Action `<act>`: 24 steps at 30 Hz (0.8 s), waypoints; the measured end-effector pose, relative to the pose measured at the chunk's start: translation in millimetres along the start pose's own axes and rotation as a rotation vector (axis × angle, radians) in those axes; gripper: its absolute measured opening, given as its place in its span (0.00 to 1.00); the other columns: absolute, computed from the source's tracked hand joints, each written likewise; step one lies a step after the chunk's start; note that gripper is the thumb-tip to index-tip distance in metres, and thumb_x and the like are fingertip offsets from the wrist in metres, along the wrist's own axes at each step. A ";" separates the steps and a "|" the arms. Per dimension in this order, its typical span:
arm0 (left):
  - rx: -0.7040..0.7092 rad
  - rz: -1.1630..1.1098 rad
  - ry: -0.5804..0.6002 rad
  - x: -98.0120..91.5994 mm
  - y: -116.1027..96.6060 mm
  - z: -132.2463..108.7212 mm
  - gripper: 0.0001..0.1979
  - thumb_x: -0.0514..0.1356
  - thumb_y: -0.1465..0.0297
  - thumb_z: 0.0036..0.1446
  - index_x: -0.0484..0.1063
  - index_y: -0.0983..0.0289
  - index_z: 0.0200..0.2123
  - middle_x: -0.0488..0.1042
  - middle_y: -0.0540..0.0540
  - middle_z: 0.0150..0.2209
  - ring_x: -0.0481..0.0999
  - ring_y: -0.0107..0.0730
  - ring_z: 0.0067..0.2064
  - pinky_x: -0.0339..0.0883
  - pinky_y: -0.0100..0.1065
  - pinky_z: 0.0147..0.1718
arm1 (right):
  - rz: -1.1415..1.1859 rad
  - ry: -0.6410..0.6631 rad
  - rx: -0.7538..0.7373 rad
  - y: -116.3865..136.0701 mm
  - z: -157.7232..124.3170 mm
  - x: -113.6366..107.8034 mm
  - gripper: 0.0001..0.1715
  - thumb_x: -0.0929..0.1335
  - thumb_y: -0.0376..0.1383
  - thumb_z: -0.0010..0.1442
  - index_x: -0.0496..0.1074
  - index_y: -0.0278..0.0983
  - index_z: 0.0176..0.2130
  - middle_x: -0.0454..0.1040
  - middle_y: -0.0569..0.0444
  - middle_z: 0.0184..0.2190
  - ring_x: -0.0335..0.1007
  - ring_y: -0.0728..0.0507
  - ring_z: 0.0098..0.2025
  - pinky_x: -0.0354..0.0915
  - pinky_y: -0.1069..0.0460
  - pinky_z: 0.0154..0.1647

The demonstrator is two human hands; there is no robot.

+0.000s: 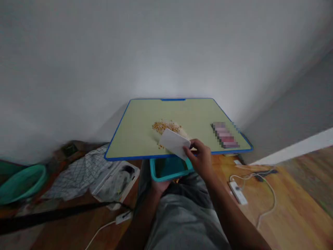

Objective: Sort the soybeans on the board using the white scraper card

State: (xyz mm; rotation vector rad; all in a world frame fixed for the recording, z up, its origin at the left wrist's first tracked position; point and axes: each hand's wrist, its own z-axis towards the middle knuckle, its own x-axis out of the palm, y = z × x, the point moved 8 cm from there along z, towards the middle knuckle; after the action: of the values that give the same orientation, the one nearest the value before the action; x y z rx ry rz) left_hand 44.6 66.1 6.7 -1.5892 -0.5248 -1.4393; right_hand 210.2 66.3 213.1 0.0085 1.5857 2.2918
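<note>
My right hand (199, 156) pinches a thin white card (173, 141) by its right end, tilted over the front part of the yellow-green tabletop (140, 139). Behind the card lies a heap of golden kernels (163, 126), with pale grains (183, 133) beside it. A few loose kernels (160, 146) sit near the front edge. My left hand (160, 185) is under a teal rectangular tub (170, 178), holding it just below the table's blue front edge; most of its fingers are hidden beneath. The tub's inside is dark, and I cannot make out its contents.
A pixelated flat object (225, 135) lies on the tabletop's right side. On the floor are a power strip (238, 192) with white cables at right, and a white box (117, 184), checked cloth (83, 173) and green basin (24, 184) at left. A wall stands behind the table.
</note>
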 end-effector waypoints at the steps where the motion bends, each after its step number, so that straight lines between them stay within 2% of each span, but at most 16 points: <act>1: -0.005 -0.004 -0.002 -1.3 0.2 -0.5 0.35 0.44 0.45 0.75 0.80 0.55 0.67 0.78 0.58 0.68 0.79 0.57 0.67 0.76 0.65 0.62 | 0.000 -0.001 0.001 -0.1 -0.1 -0.5 0.12 0.74 0.44 0.62 0.76 0.38 0.35 0.75 0.56 0.28 0.75 0.47 0.30 0.77 0.53 0.31; 5: -0.014 -0.006 0.007 -4.6 1.1 -1.7 0.36 0.47 0.43 0.74 0.78 0.54 0.68 0.77 0.59 0.69 0.77 0.61 0.69 0.76 0.68 0.62 | 0.005 0.004 0.003 0.0 -0.8 -1.3 0.13 0.74 0.45 0.63 0.76 0.39 0.35 0.76 0.55 0.28 0.75 0.46 0.30 0.77 0.53 0.30; 9: 0.011 -0.003 0.014 -3.4 0.1 -0.5 0.35 0.47 0.44 0.74 0.78 0.55 0.68 0.76 0.59 0.70 0.77 0.59 0.69 0.74 0.66 0.64 | 0.015 0.021 0.006 0.5 -1.8 0.4 0.12 0.74 0.45 0.63 0.75 0.39 0.34 0.76 0.55 0.29 0.75 0.45 0.31 0.76 0.53 0.30; 12: 0.027 -0.006 0.005 0.2 -2.4 1.2 0.37 0.46 0.43 0.74 0.77 0.56 0.69 0.75 0.60 0.70 0.76 0.59 0.70 0.69 0.67 0.69 | 0.024 0.033 0.007 0.4 -2.5 2.3 0.12 0.74 0.44 0.63 0.75 0.39 0.34 0.76 0.55 0.29 0.75 0.46 0.31 0.76 0.53 0.30; 16: 0.030 -0.008 0.010 6.6 -6.2 1.9 0.36 0.44 0.45 0.76 0.75 0.56 0.71 0.73 0.59 0.72 0.69 0.55 0.75 0.59 0.66 0.75 | 0.039 0.058 0.003 -0.8 -3.5 5.5 0.12 0.74 0.44 0.64 0.76 0.38 0.35 0.76 0.55 0.30 0.75 0.46 0.32 0.77 0.53 0.32; 20: 0.062 0.006 -0.008 7.7 -10.6 0.4 0.35 0.46 0.45 0.75 0.77 0.55 0.69 0.76 0.58 0.70 0.73 0.57 0.72 0.65 0.65 0.72 | 0.052 0.075 -0.002 -3.3 -4.2 7.7 0.12 0.74 0.44 0.65 0.76 0.39 0.36 0.76 0.55 0.31 0.75 0.46 0.33 0.77 0.54 0.33; 24: 0.039 0.023 -0.105 -1.4 -9.7 -1.5 0.34 0.50 0.44 0.73 0.80 0.54 0.66 0.79 0.60 0.68 0.78 0.64 0.67 0.75 0.69 0.62 | 0.049 0.082 0.004 -5.6 -5.0 9.6 0.11 0.74 0.44 0.65 0.76 0.39 0.36 0.76 0.55 0.31 0.76 0.46 0.33 0.78 0.53 0.34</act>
State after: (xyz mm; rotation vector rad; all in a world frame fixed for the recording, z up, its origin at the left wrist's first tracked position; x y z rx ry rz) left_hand 35.7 70.1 8.4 -1.6412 -0.5900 -1.3266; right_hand 201.8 66.3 204.3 -0.0463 1.6478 2.3546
